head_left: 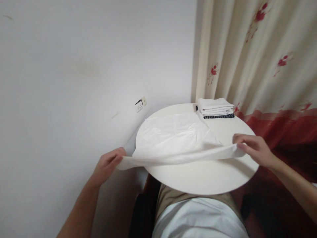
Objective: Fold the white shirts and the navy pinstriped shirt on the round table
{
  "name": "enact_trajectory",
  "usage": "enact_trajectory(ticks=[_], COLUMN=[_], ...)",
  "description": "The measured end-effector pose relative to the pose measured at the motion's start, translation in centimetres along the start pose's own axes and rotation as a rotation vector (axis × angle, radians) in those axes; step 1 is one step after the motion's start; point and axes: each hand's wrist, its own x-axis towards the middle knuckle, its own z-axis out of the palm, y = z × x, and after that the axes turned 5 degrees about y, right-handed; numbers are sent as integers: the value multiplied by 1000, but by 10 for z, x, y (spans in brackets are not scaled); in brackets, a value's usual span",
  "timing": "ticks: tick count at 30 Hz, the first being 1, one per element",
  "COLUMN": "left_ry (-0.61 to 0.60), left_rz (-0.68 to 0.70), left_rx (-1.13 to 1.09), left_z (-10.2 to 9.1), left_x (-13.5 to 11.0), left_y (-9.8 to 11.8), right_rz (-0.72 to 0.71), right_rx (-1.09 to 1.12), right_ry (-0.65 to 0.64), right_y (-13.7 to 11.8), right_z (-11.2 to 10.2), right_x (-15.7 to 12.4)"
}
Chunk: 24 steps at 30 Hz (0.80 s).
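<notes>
A white cloth (173, 138) lies spread over a round cream table (203, 180). Its near edge is lifted and pulled taut between my two hands. My left hand (107, 163) pinches the cloth's left corner, just off the table's left rim. On the right side of the table, my right hand (254, 148) pinches the other corner, fingers closed on the fabric.
A stack of folded white cloths (215, 106) with a dark patterned piece beneath sits at the table's far edge. A white wall with a socket (140, 105) is on the left. A cream curtain with red flowers (260, 59) hangs on the right.
</notes>
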Motion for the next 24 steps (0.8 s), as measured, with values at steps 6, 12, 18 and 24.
enact_trajectory(ticks=[6, 12, 18, 24], left_ry=[98, -61, -198, -310], left_rz=[-262, -364, -300, -183], left_rx=[-116, 12, 215, 457], left_z=[21, 48, 68, 64], left_x=[81, 145, 172, 192], left_y=[-34, -90, -138, -161], right_rz=[269, 465, 438, 349], right_rx=[62, -44, -164, -442], right_ry=[81, -46, -236, -249], right_y=[50, 125, 180, 184], right_z=[12, 42, 56, 55], right_x=[82, 138, 157, 169])
